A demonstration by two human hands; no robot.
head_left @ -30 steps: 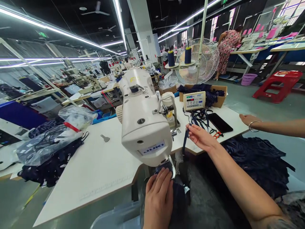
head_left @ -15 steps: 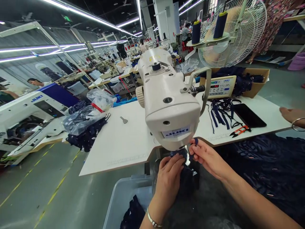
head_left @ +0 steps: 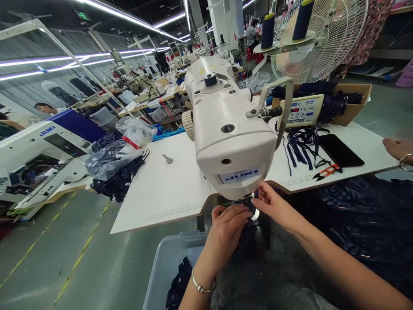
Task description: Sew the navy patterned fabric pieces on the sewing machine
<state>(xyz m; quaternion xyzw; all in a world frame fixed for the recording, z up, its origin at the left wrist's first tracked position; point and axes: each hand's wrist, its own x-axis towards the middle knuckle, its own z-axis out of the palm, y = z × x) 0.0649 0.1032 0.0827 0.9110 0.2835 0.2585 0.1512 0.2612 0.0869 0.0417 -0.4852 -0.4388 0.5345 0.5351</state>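
Note:
A white sewing machine [head_left: 235, 146] fills the middle, its head hanging over the front notch of the table. Under that head my left hand [head_left: 227, 221] is closed over a navy fabric piece [head_left: 248, 234], fingers bent and held together at the needle area. Just right of it, my right hand [head_left: 274, 204] pinches a short navy strap, which is mostly hidden by the fingers and the machine head. The fingertips of both hands are close together. The needle is out of sight behind the head.
Right of the machine, navy straps [head_left: 300, 148], orange-handled thread snips [head_left: 328, 171] and a black phone [head_left: 342, 150] lie on the white table [head_left: 161, 189]. Another person's hand [head_left: 396, 148] rests at its right edge. A plastic bin [head_left: 161, 262] stands below left. Navy garments [head_left: 364, 215] are heaped at right.
My right hand has brought the strap from the table's right side leftward to the machine head, beside my left hand. My left hand stays on the fabric. The camera view has shifted.

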